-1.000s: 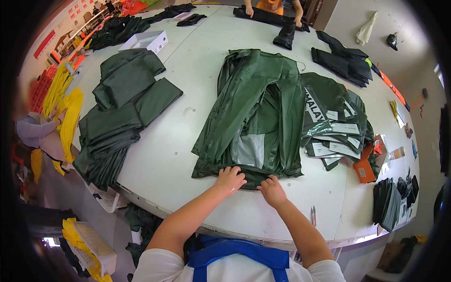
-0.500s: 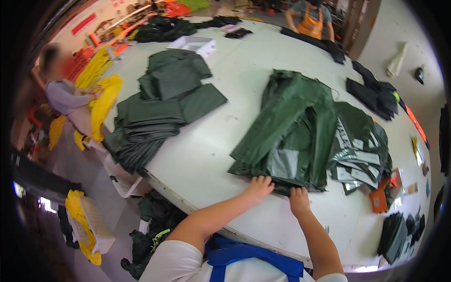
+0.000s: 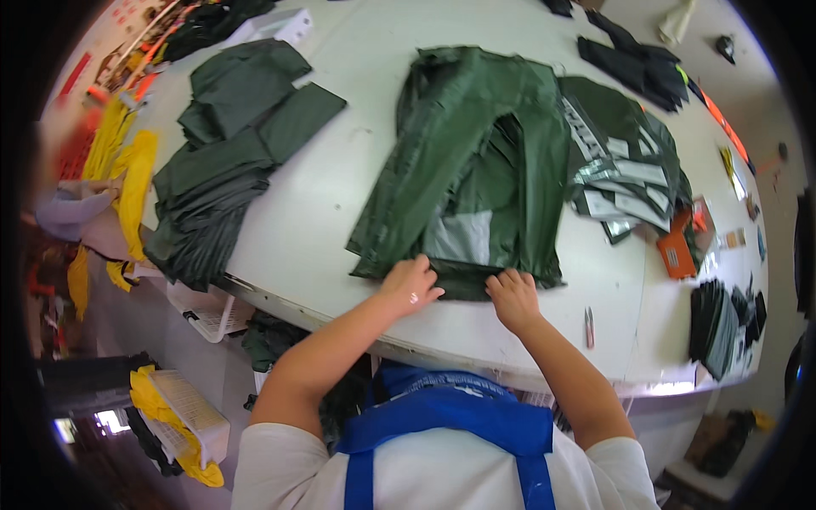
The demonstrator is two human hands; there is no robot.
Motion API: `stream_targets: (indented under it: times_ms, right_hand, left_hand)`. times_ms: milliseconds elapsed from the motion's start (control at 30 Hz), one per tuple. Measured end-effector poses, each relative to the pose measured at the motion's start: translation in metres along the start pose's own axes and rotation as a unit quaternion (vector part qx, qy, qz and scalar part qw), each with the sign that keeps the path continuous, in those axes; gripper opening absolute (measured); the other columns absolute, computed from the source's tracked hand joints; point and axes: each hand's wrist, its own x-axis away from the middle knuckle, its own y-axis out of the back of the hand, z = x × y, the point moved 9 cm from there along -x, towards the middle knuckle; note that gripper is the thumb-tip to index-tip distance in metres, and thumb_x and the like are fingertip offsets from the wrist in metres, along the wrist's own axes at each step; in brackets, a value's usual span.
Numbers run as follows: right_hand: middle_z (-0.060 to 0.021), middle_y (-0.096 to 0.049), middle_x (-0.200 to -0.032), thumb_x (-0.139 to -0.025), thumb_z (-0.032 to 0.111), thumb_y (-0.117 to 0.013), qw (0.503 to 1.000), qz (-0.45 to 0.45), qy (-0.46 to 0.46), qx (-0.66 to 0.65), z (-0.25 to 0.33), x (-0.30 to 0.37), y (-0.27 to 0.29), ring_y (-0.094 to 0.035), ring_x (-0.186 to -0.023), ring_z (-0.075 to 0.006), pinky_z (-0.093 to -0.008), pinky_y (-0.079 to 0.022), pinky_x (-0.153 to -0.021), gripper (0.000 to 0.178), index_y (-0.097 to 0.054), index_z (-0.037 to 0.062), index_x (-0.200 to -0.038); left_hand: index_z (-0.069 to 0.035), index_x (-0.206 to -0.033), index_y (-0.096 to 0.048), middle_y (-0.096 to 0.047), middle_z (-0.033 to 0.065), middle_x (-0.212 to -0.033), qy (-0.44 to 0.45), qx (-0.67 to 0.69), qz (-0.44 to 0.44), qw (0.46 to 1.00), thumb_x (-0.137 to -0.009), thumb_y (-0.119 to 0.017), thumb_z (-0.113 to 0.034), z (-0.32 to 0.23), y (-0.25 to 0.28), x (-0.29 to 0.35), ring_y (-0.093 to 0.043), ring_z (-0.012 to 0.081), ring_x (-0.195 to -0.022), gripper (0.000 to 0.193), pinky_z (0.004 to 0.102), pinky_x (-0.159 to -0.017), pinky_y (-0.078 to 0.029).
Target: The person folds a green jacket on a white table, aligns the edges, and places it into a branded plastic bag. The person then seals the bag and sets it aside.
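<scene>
A dark green waterproof garment [image 3: 535,153] lies on the white table in front of me, two long sleeve-like or leg-like parts running toward me. Whether it is a jacket or trousers I cannot tell. A grey-white patch [image 3: 459,238] shows between those parts. At the near hem, my left hand [image 3: 410,285] is closed on the fabric near the left end. My right hand [image 3: 514,299] grips the same edge farther right, fingers curled over it. The cloth between the hands forms a turned-up strip.
Folded green garments [image 3: 217,170] are stacked at left; bagged green ones [image 3: 625,161] lie at right. Small red-handled snips [image 3: 589,327] are near my right forearm. An orange box [image 3: 677,246] and dark folded pieces [image 3: 714,327] sit farther right. A person [image 3: 81,208] handles yellow cloth.
My view has tilted down and shifted, so the table's contents appear higher and farther left. Both hands stay at the garment's near hem, and the snips are now visible.
</scene>
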Motion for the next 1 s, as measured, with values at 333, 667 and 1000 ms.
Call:
stream_targets:
  times_ms: [333, 667, 1000]
  right_hand:
    - [-0.0045, -0.061, -0.073, -0.081, 0.017, -0.062, 0.986, -0.008, -0.136, -0.092, -0.042, 0.001, -0.039, -0.058, -0.077, -0.0251, -0.0407, -0.043, -0.068, 0.01, -0.054, 0.0121, -0.084]
    - [-0.0113, -0.063, -0.095, -0.071, -0.001, -0.059, 0.944, 0.042, -0.217, -0.247, -0.1, 0.052, -0.025, -0.055, -0.097, -0.0319, -0.0414, -0.045, -0.085, 0.03, -0.063, 0.0055, -0.101]
    - [-0.0043, -0.059, -0.088, -0.072, 0.012, -0.07, 0.942, 0.088, -0.252, -0.206, -0.1, 0.042, -0.03, -0.052, -0.1, -0.0265, -0.0416, -0.04, -0.084, 0.02, -0.07, 0.0135, -0.093]
  left_hand:
    - [-0.003, -0.089, -0.054, -0.054, 0.0123, -0.093, -0.031, 0.04, 0.033, 0.998, -0.081, -0.05, -0.006, -0.089, -0.032, -0.058, -0.055, 0.032, -0.091, 0.01, 0.0419, -0.077, -0.05]
    - [-0.015, -0.103, -0.066, -0.056, 0.0007, -0.102, 0.082, 0.101, -0.037, 0.991, -0.079, -0.064, -0.013, -0.094, -0.079, -0.065, -0.05, 0.0268, -0.099, 0.024, 0.0434, -0.081, -0.037]
    - [-0.019, -0.089, -0.065, -0.056, -0.001, -0.091, 0.15, 0.079, -0.02, 0.985, -0.077, -0.07, -0.021, -0.091, -0.074, -0.079, -0.048, 0.0277, -0.091, 0.013, 0.044, -0.072, -0.031]
